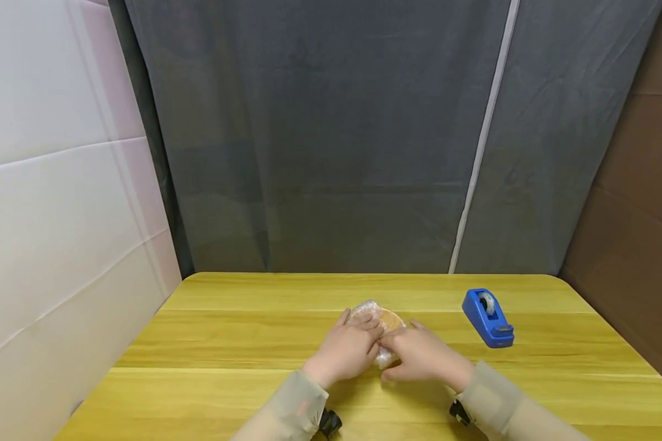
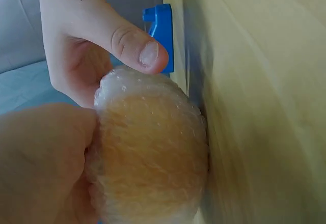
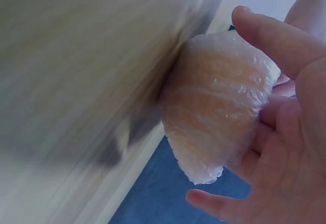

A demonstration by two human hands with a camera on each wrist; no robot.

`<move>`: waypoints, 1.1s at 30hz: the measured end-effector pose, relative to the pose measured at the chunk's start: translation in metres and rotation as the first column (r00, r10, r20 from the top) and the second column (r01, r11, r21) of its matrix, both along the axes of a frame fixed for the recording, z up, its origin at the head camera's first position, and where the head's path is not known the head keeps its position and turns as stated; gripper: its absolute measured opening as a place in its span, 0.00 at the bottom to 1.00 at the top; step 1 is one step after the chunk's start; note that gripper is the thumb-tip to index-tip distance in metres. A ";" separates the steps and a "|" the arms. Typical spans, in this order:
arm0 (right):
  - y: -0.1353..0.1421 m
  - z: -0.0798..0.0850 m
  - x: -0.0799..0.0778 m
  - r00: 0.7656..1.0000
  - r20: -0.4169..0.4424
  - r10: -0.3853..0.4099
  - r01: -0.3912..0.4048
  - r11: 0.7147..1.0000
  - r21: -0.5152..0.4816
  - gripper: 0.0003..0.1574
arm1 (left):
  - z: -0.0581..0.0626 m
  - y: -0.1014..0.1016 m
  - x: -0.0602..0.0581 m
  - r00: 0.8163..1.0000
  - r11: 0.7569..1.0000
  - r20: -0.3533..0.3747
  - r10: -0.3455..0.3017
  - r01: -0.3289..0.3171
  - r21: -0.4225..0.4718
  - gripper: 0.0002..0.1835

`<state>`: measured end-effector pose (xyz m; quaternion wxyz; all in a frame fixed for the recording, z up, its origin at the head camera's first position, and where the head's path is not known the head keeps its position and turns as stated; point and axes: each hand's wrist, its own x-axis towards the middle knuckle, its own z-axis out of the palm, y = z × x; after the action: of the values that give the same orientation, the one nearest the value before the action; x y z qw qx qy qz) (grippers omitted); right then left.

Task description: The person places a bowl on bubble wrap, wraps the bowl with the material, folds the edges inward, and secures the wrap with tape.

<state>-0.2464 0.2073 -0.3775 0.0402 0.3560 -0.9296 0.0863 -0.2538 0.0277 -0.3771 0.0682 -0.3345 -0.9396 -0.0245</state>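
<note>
A rounded bundle of clear bubble wrap with something orange-tan inside rests on the table. My left hand lies over its near left part, fingers stretched across the top. From the right, my right hand reaches over the bundle and touches it with its fingers, thumb held apart near the table. In the right wrist view the bubble-wrapped bundle sits under the right hand's extended fingers. The left wrist view shows the wrap's side, with the orange-tan content showing through; what it is cannot be made out.
A blue tape dispenser with a roll of clear tape stands on the wood-grain table, right of the hands. Dark grey cloth hangs behind the table, a white panel at left and a brown one at right.
</note>
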 end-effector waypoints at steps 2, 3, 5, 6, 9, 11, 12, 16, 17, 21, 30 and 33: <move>0.000 0.000 -0.002 1.000 0.007 0.004 -0.004 1.000 0.002 0.26 | 0.000 0.000 -0.001 0.998 1.000 0.055 0.024 -0.024 -0.006 0.22; 0.000 0.000 -0.003 1.000 0.015 0.005 -0.005 1.000 -0.003 0.24 | 0.000 0.001 -0.002 0.996 0.999 0.079 0.035 -0.034 -0.008 0.22; 0.000 0.000 -0.005 0.999 0.032 0.008 -0.008 1.000 -0.008 0.21 | 0.001 0.001 -0.003 0.991 0.998 0.119 0.063 -0.061 -0.021 0.22; 0.001 0.001 -0.006 0.999 0.043 0.010 -0.010 1.000 -0.008 0.19 | 0.002 0.003 -0.003 0.988 0.997 0.134 0.080 -0.076 -0.033 0.22; 0.001 0.005 0.002 0.999 0.050 -0.013 0.012 1.000 0.021 0.26 | 0.000 0.009 0.000 0.978 0.989 0.159 0.137 -0.127 -0.070 0.24; 0.000 0.008 0.010 0.998 0.047 -0.044 0.042 0.998 0.051 0.34 | -0.002 0.015 0.004 0.971 0.981 0.153 0.182 -0.169 -0.092 0.25; -0.001 0.011 0.014 0.997 0.046 -0.062 0.059 0.996 0.060 0.37 | -0.003 0.018 0.005 0.969 0.977 0.141 0.204 -0.192 -0.096 0.24; -0.006 0.017 0.015 0.995 0.018 -0.101 0.100 0.994 0.031 0.24 | -0.004 0.025 0.005 0.966 0.965 0.055 0.253 -0.248 -0.087 0.23; -0.008 0.017 0.012 0.995 0.007 -0.095 0.095 0.995 0.019 0.19 | -0.003 0.024 0.004 0.966 0.965 0.042 0.254 -0.251 -0.072 0.23; -0.012 0.015 -0.002 0.999 0.019 -0.050 0.050 0.999 -0.006 0.10 | -0.001 0.010 -0.004 0.971 0.974 0.088 0.221 -0.223 0.022 0.23; -0.008 0.015 -0.023 0.980 0.194 -0.044 0.060 0.995 -0.077 0.20 | 0.006 -0.019 -0.018 0.981 0.989 0.169 0.096 -0.113 0.093 0.33; 0.000 0.016 -0.031 0.969 0.247 -0.022 0.049 0.994 -0.100 0.25 | 0.007 -0.018 -0.019 0.990 0.993 0.114 0.084 -0.092 0.074 0.37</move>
<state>-0.2777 0.2073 -0.3611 -0.0547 0.3233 -0.9278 0.1780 -0.2732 0.0100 -0.3701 0.0301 -0.2879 -0.9541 -0.0773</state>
